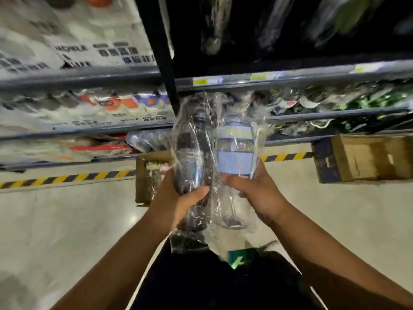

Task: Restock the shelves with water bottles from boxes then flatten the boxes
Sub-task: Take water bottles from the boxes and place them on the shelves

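I hold two bottles upright in front of me, both inside clear plastic wrap. My left hand [178,200] grips the dark bottle [194,151] around its lower half. My right hand [252,191] is closed on the clear water bottle [234,157], which has a pale blue label. The two bottles touch side by side. Behind them on the floor sits an open cardboard box [143,175], mostly hidden by my hands and the bottles. Dark metal shelves [290,77] with wrapped bottles run across the top of the view.
A second cardboard box [366,157] lies at the right by the shelf foot. Yellow and black hazard tape [67,177] marks the floor along the shelves. A black upright post [165,52] splits the shelving. Bagged goods [89,108] fill the left shelves.
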